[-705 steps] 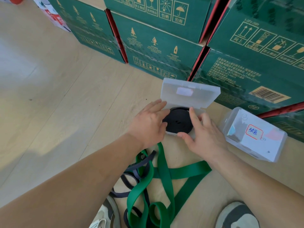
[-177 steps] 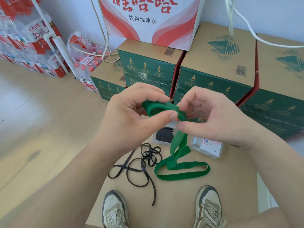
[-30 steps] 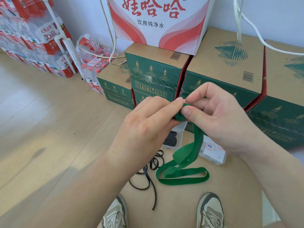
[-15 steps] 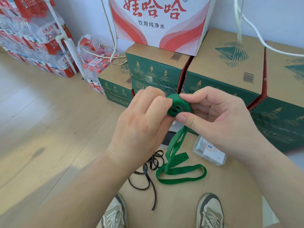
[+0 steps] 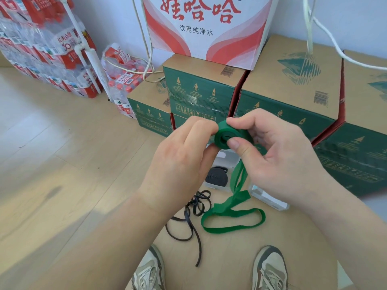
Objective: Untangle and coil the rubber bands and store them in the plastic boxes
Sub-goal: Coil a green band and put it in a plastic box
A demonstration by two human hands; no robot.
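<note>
Pinching green coil (image 5: 224, 136) at rim, left hand (image 5: 180, 164), right hand (image 5: 278, 158), above floor (image 5: 62, 164)

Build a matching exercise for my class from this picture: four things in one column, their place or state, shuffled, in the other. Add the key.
Things
1. green band
2. black coil
3. thin black band
4. red-and-white carton

Place or state
a. lying tangled on the floor
b. standing on the green cartons
c. part rolled, pinched by left hand and right hand
d. inside the clear plastic box

Pairs: 1-c, 2-d, 3-a, 4-b
</note>
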